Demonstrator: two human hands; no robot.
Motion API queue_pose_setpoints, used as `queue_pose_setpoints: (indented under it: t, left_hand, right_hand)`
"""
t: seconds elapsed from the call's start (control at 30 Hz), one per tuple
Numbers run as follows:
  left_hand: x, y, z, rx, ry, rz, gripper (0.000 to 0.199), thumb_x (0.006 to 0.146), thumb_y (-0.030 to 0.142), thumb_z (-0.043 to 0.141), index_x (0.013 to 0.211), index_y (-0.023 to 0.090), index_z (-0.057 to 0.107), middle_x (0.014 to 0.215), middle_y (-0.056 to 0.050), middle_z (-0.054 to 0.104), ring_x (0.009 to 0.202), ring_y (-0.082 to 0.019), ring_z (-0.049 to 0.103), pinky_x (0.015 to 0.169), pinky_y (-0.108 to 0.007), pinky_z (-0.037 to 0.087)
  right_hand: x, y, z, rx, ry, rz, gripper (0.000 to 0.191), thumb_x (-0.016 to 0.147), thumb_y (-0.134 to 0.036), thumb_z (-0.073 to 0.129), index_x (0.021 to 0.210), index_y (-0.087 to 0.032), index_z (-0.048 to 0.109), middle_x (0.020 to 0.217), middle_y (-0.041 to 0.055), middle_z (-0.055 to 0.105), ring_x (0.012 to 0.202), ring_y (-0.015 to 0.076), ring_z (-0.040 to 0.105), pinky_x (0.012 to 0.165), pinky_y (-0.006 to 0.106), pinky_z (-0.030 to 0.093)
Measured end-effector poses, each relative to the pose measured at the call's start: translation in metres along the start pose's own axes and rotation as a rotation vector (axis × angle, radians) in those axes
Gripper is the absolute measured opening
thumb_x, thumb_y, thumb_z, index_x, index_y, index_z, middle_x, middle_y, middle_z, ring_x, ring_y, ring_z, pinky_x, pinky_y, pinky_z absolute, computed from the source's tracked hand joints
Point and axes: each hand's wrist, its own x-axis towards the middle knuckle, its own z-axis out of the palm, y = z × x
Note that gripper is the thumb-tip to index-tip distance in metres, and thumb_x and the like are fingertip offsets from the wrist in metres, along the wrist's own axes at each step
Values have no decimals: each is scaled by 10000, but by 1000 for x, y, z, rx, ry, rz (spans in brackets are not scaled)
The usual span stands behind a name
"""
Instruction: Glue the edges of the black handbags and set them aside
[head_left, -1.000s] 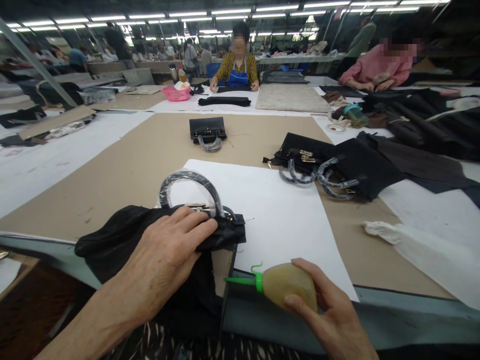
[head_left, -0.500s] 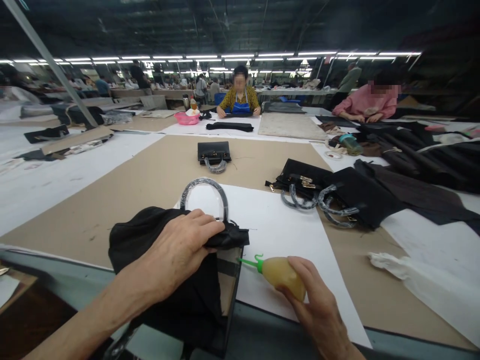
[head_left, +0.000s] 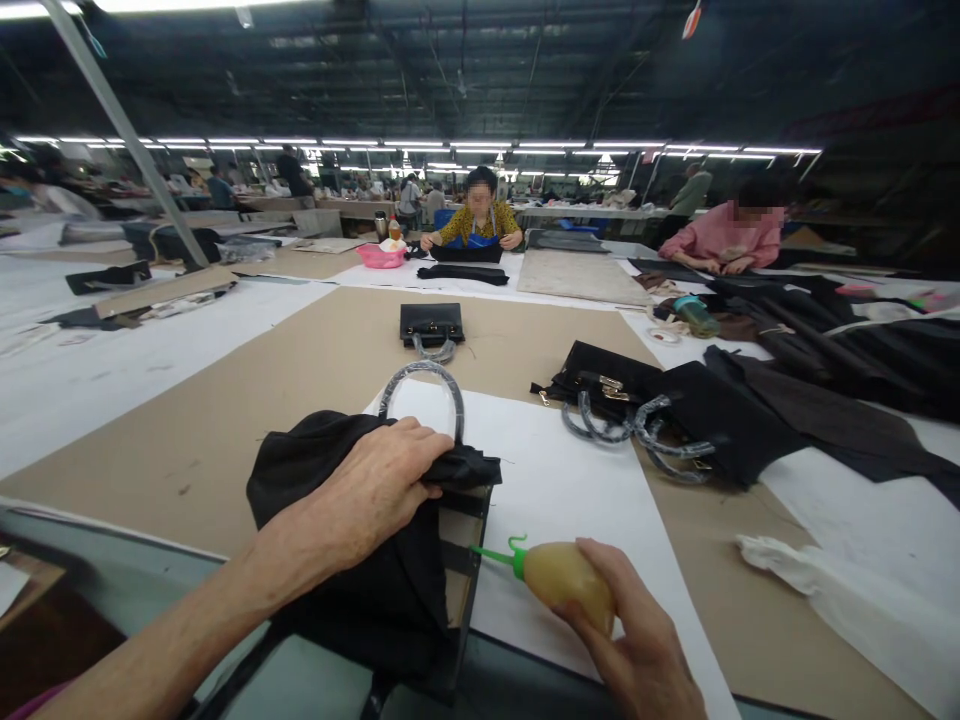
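A black handbag (head_left: 360, 570) lies at the table's front edge, partly overhanging it, its plastic-wrapped handle (head_left: 424, 372) standing up at the far side. My left hand (head_left: 390, 475) is closed over the bag's upper edge, fingers gripping the folded black material. On the bag's right side, tan board and dark strips show inside the opening. My right hand (head_left: 637, 625) holds a squeeze bottle (head_left: 571, 582) of yellowish liquid with a green nozzle. The nozzle's tip is at the bag's right edge; whether it touches cannot be made out.
A small black handbag (head_left: 432, 322) lies farther back on brown paper (head_left: 315, 350). More black bags (head_left: 615, 372) with wrapped handles lie to the right, beside dark fabric pieces (head_left: 832, 400) and a crumpled white sheet (head_left: 862, 590). Two co-workers sit across, near a pink basket (head_left: 381, 257).
The camera view has tilted up a little. The bag and my left hand have shifted slightly right, and the nozzle tip now sits lower along the bag's right edge.
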Motion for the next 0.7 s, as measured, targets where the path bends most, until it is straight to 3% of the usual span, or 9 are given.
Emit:
queue_pose_setpoints:
  t: [0.13, 0.3, 0.43, 0.5, 0.57, 0.7]
  left_hand:
    - [-4, 1, 1, 2, -9, 17, 208, 769, 129, 584, 970, 174, 616, 921, -71, 614, 933, -226, 555, 838, -347, 447]
    - [-9, 1, 4, -10, 4, 25, 188, 781, 124, 566, 958, 179, 600, 937, -67, 609, 938, -221, 545, 846, -348, 443]
    - [-10, 5, 2, -14, -16, -3, 188, 778, 104, 553, 949, 172, 590, 947, -69, 604, 945, -226, 536, 858, -360, 439]
    - [-10, 7, -1, -18, -30, -23, 205, 769, 93, 554, 957, 170, 585, 952, -72, 599, 944, -227, 536, 858, -361, 440]
    - [-10, 9, -3, -22, -42, -34, 208, 759, 89, 562, 952, 164, 581, 959, -79, 595, 943, -230, 536, 849, -359, 444]
    - [-7, 7, -1, 4, -55, -21, 186, 760, 83, 533, 928, 151, 576, 950, -97, 601, 945, -241, 538, 828, -362, 453]
  right_hand:
    - [-10, -3, -2, 96, 35, 194, 379, 802, -432, 625, 1128, -248, 565, 1120, 50, 615, 984, 273, 596, 841, 340, 512]
    - [-9, -5, -10, 236, -36, 421, 448, 720, -448, 685, 1097, -220, 603, 1023, 56, 663, 891, 272, 626, 746, 308, 531]
    - [1, -9, -24, 563, -191, 569, 423, 671, -456, 726, 1006, -217, 623, 764, 13, 680, 672, 226, 627, 537, 261, 520]
    - [5, -11, -32, 749, -202, 651, 430, 668, -464, 741, 991, -205, 628, 712, 8, 668, 575, 198, 603, 469, 252, 502]
    - [8, -14, -42, 966, -98, 801, 411, 693, -453, 743, 996, -197, 639, 772, 38, 688, 610, 203, 628, 465, 246, 510]
    - [20, -2, -80, 1415, 247, 1154, 362, 779, -526, 643, 997, -238, 661, 978, 99, 691, 817, 235, 671, 475, 222, 539]
